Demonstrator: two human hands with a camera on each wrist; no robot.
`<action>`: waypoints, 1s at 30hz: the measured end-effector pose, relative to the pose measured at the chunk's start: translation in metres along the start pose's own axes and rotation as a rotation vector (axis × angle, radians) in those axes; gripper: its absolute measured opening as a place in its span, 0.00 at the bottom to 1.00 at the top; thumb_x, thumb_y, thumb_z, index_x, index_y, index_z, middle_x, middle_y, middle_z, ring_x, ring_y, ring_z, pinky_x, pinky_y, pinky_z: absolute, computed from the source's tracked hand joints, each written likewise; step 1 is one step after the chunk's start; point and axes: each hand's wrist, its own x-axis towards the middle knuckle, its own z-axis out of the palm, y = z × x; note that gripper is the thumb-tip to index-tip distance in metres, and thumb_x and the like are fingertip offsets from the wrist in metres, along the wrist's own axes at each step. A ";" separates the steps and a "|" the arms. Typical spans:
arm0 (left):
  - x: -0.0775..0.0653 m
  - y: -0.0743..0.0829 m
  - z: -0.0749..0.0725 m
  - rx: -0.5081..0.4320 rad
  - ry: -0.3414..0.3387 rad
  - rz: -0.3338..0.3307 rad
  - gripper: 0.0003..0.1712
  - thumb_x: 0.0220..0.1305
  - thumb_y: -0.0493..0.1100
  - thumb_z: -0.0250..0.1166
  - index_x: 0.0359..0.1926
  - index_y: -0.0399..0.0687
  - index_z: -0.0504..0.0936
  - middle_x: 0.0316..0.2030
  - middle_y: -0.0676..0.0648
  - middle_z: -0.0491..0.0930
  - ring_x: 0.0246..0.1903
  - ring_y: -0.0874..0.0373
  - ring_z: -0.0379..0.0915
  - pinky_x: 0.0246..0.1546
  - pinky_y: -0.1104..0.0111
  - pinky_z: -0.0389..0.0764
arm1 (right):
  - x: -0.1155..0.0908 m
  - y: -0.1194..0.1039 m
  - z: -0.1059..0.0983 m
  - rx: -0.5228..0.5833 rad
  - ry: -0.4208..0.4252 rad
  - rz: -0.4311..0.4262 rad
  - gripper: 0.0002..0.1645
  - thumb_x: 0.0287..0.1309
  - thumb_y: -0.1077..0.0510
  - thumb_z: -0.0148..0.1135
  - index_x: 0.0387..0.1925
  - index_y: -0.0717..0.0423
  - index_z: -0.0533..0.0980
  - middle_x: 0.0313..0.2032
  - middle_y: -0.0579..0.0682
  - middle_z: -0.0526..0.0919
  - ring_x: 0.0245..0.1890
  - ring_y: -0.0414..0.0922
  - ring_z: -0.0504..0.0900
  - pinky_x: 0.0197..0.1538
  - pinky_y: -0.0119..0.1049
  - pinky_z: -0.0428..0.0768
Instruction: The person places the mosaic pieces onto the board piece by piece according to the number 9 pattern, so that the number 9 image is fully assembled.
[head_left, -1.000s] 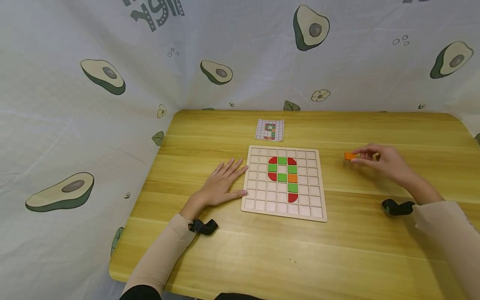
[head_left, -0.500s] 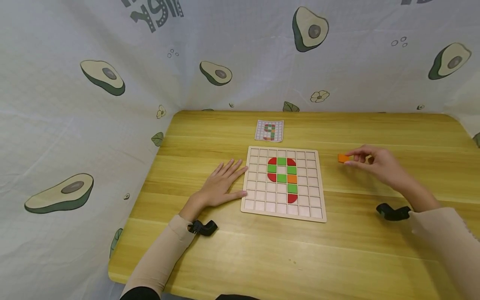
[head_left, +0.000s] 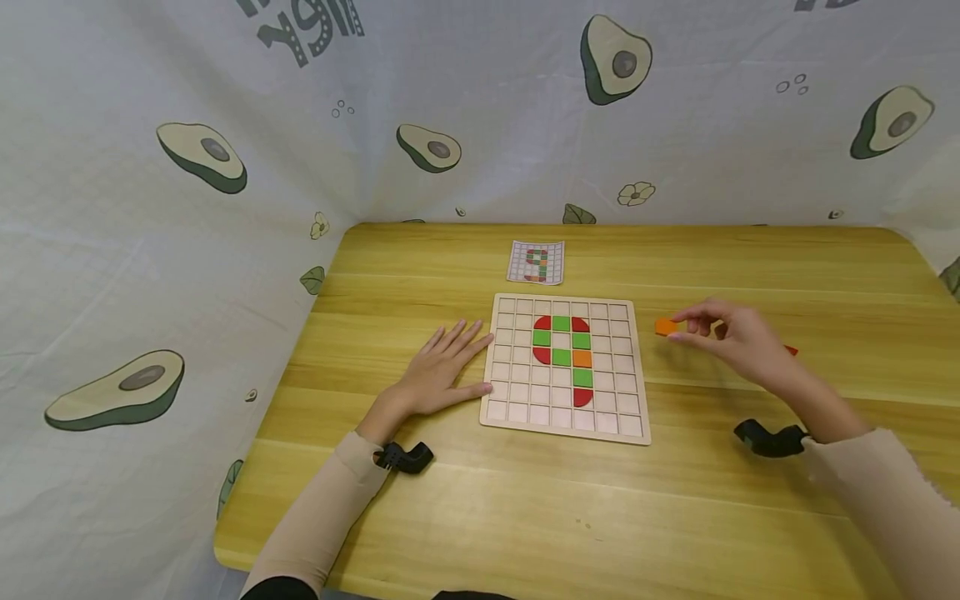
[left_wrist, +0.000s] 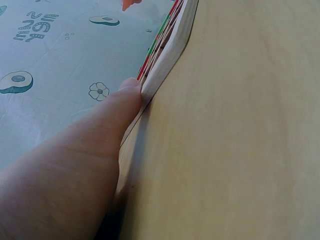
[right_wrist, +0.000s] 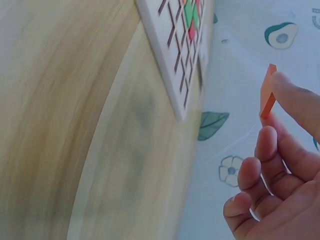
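My right hand [head_left: 731, 337] pinches a flat orange square tile [right_wrist: 267, 91] between thumb and index finger, in the air to the right of the board. The other fingers are loosely bent below it. On the table lies a wooden grid board [head_left: 521, 392], with red quarter-round, green square and one orange tile [head_left: 582, 358] set in its cells in the form of a 9. My left hand [head_left: 442, 371] rests with spread fingers at the board's left edge, its fingertips touching the rim. In the left wrist view the thumb [left_wrist: 131, 92] meets the board's side.
Behind the board lies a small pattern card [head_left: 536, 262] printed with a similar figure on a grid. A bit of a red piece [head_left: 791, 350] shows beyond the right wrist. The wooden table [head_left: 465, 508] ends at a cloth [head_left: 495, 100] printed with avocados.
My right hand has moved left and slightly nearer, carrying the orange tile toward the board. A red piece behind the wrist has come into view. The left hand stays in place.
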 end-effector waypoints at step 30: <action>0.000 -0.001 0.001 0.002 0.000 -0.002 0.48 0.69 0.73 0.47 0.81 0.63 0.41 0.79 0.49 0.36 0.77 0.51 0.26 0.74 0.55 0.29 | 0.008 -0.038 0.032 0.062 -0.064 -0.054 0.12 0.57 0.63 0.72 0.42 0.64 0.83 0.28 0.49 0.73 0.28 0.42 0.67 0.28 0.31 0.65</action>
